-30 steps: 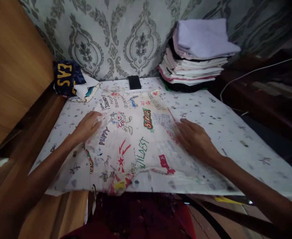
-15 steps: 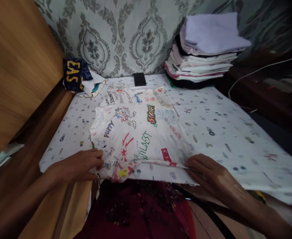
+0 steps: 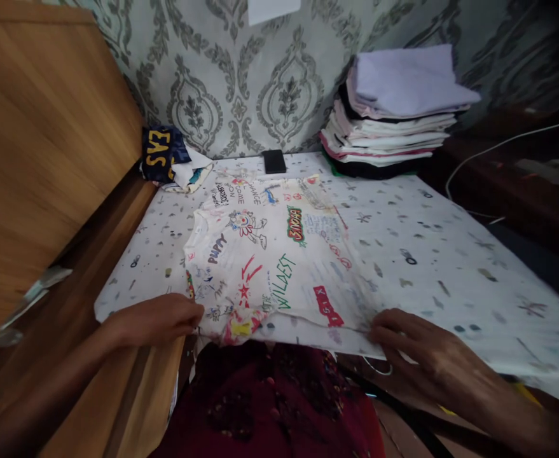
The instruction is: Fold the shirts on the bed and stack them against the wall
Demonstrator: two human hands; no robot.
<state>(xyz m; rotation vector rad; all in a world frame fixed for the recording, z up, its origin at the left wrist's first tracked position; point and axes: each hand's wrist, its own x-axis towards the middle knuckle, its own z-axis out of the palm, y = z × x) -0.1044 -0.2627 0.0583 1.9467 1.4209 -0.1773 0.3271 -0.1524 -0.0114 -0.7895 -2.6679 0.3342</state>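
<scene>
A white T-shirt with colourful drawings and words (image 3: 279, 254) lies spread on the patterned cloth, its neckline towards the left. My left hand (image 3: 179, 316) is closed on the shirt's near left edge, by the sleeve. At the near right corner, my right hand (image 3: 403, 334) pinches the hem between thumb and fingers. The near side between my hands is slightly curved, and a pink and yellow printed part shows near the left.
On the table cloth (image 3: 441, 267), a tall stack of folded clothes (image 3: 398, 121) stands at the back right. A black flat object (image 3: 274, 161) lies by the wall. Dark blue folded clothing (image 3: 165, 152) sits at the back left, beside a wooden panel (image 3: 45, 121).
The view has shifted, so the table and shirt appear lower and further right. Both hands still hold the shirt, and its near edge lies a little straighter between them.
</scene>
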